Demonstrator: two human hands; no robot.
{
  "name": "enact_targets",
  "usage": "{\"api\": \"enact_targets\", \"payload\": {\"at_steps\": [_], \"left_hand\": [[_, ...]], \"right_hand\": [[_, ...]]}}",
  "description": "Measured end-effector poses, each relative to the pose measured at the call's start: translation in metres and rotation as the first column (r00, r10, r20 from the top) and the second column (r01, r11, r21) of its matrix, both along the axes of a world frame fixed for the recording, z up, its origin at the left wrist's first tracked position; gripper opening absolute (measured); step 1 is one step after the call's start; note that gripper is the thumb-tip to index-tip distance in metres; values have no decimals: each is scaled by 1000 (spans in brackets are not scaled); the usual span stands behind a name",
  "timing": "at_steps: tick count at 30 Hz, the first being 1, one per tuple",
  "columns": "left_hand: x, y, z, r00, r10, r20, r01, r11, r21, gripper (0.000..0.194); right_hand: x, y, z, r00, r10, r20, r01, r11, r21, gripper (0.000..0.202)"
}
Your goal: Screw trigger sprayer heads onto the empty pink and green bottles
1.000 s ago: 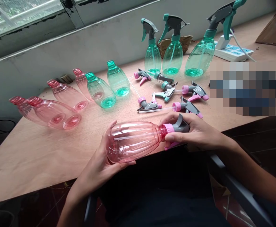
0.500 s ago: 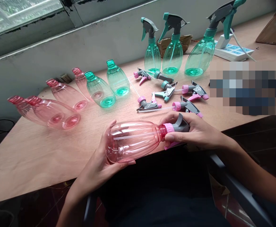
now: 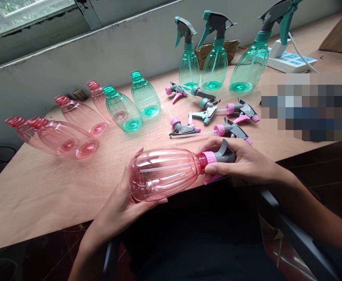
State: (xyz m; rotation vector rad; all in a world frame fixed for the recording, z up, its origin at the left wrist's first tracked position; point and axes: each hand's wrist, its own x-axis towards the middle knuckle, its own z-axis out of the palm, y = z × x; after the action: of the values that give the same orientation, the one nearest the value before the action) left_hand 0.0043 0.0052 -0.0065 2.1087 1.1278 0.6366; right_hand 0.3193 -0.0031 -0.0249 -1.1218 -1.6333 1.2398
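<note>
A clear pink spray bottle (image 3: 165, 173) lies sideways in the air over the table's front edge, its base to the left. My left hand (image 3: 127, 195) is wrapped round the base end. At the neck, my right hand (image 3: 241, 160) grips the grey and pink trigger sprayer (image 3: 210, 157), thumb and fingers closed about its collar. The sprayer's collar sits against the bottle mouth, and its white tube runs inside the bottle. Whether the collar is screwed tight I cannot tell. Just beyond my right hand lie several loose trigger sprayers (image 3: 232, 130).
Open pink bottles (image 3: 68, 138) and two open green bottles (image 3: 124, 113) stand at the left and middle of the wooden table (image 3: 42, 187). Three green bottles with sprayers (image 3: 214, 70) stand at the back, near a power strip (image 3: 291, 60). A chair armrest (image 3: 291, 222) is below my right forearm.
The view has shifted slightly. Both hands keep the same hold on the pink bottle and its sprayer; nothing else has visibly moved.
</note>
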Motion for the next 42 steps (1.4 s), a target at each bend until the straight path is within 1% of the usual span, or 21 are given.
{"api": "enact_targets", "payload": {"at_steps": [6,10,14,19,24,29,35,39,42], "left_hand": [[0,1,0,1000,2,-6,-2,1000,1,104],[1,1,-1,1000,8,13,-8,1000,-4,103],[3,0,1,1000,13,25,-13,1000,-11,103],[6,-2,4,998,61,29,-58,994,-94,104],[8,-3,4,994,89,59,-79,985,-156,106],[9,-4,3,992,104,74,-93,986,-141,104],[9,-4,5,993,94,71,-82,984,-155,104],[8,-3,4,992,99,78,-84,981,-174,105],[8,-3,4,993,94,72,-82,985,-153,104]], "right_hand": [[1,-1,-2,997,43,-67,-46,998,-49,32],[1,-1,-2,999,19,-47,-20,1000,-15,30],[1,0,-1,996,50,-75,-50,999,1,29],[2,0,0,999,28,-20,-27,997,67,28],[2,0,-2,999,34,-22,-33,998,51,32],[2,0,-2,999,33,-37,-31,998,60,32],[2,1,-2,1000,25,-10,-25,997,68,33],[1,1,-3,999,31,-34,-28,997,73,33],[1,1,-3,999,31,-32,-29,998,60,34]]}}
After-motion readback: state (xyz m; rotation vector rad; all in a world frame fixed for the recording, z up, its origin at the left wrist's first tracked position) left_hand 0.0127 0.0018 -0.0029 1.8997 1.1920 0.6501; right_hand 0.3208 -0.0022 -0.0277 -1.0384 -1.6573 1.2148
